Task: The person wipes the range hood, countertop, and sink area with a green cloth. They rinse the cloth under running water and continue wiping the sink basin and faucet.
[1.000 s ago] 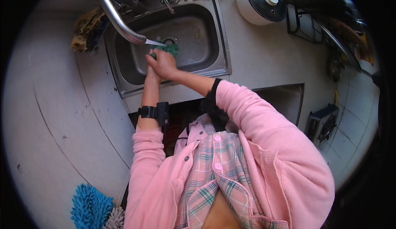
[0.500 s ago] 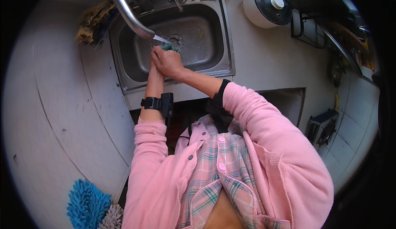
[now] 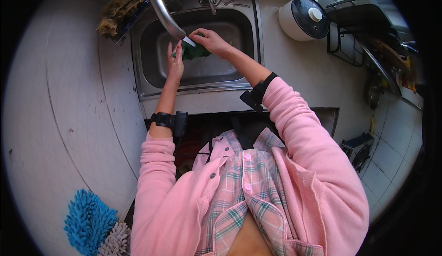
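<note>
Green cloth (image 3: pixel 195 52) spans both hands inside the sink (image 3: pixel 152 55), under the water stream (image 3: pixel 189 41) from the curved faucet (image 3: pixel 166 16). Right hand (image 3: pixel 209 41): fingers curled at the cloth's upper edge, apparently gripping. Left hand (image 3: pixel 174 61): fingers extended at its left side; from here I cannot tell its grip. Caution: a loose hold could drop the wet cloth; water striking folds could splash outward.

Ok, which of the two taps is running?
The thick curved tap on the left: water streams from its tip toward the green item. The small tap farther right shows none.
</note>
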Motion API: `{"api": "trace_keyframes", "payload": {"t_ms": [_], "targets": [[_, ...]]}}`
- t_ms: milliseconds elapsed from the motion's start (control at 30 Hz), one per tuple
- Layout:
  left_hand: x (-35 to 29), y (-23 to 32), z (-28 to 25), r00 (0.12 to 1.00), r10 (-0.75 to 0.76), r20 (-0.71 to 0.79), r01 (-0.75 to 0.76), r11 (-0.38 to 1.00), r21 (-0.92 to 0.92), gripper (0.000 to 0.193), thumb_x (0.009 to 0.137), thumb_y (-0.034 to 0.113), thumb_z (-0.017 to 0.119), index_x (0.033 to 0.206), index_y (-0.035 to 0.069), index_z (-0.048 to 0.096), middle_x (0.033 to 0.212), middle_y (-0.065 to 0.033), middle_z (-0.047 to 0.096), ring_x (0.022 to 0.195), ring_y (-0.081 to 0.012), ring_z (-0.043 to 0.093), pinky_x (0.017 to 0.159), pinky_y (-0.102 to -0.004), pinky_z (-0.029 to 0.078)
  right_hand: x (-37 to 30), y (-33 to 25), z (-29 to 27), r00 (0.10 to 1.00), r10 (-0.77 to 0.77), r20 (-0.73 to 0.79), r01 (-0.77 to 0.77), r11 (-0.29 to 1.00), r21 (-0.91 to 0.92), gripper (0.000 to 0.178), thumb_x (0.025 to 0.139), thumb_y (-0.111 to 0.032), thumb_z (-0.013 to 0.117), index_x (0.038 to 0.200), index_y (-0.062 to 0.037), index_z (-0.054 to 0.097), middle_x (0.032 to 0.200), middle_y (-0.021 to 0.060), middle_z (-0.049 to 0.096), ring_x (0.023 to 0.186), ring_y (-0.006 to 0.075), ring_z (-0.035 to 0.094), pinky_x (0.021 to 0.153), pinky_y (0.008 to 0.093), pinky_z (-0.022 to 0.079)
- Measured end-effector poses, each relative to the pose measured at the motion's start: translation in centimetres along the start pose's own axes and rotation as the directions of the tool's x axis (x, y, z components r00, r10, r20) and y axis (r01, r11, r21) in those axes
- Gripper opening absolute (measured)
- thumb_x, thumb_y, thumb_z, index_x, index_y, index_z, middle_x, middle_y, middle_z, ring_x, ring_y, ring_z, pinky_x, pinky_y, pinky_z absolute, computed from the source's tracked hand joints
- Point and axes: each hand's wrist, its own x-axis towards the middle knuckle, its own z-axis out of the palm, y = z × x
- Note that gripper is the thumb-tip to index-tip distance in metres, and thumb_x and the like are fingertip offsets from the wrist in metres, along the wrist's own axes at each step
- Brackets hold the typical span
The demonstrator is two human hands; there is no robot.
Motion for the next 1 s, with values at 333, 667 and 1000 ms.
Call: {"api": "trace_keyframes", "payload": {"t_ms": [333,667,1000], "targets": [[0.4,2.9,-1.9,0.99,0.061,0.13,-0.043,0.99,-0.136,0.025,0.096,0.029,0.055,0.096,0.005,0.061,0.087,0.0044,0.054,0.081,-0.0056,0.047,0.075,-0.0211,0.038,-0.7,-2.4,-3.7,0.956,0.047,0.288,0.046,0.951,-0.307,0.028,0.084,-0.018,0.058,0.109,-0.0058,0.063,0.093,0.0061,0.066,0.086,0.0147,0.06,0.08,0.0292,0.046],[-0.4,4.4,-3.2,0.982,-0.186,0.013,0.155,0.773,-0.615,0.016,0.093,0.025,0.058,0.1,0.011,0.058,0.094,0.0018,0.059,0.089,-0.0102,0.058,0.08,-0.028,0.047,-0.5,0.5,-8.1,0.966,0.223,0.13,-0.099,0.787,-0.609,0.029,0.076,-0.024,0.055,0.098,-0.0106,0.068,0.083,0.0112,0.067,0.08,0.0247,0.064,0.071,0.0355,0.049],[1.0,-4.2,1.4,0.763,0.104,0.638,0.593,0.28,-0.755,0.03,0.097,0.035,0.045,0.113,0.011,0.053,0.111,-0.0044,0.057,0.103,-0.0188,0.056,0.094,-0.0357,0.044,-2.9,-3.2,4.9,0.981,-0.158,-0.108,0.085,0.864,-0.496,0.043,0.085,-0.047,0.057,0.088,-0.0043,0.06,0.077,0.0227,0.063,0.076,0.0411,0.062,0.068,0.0471,0.048]]}}
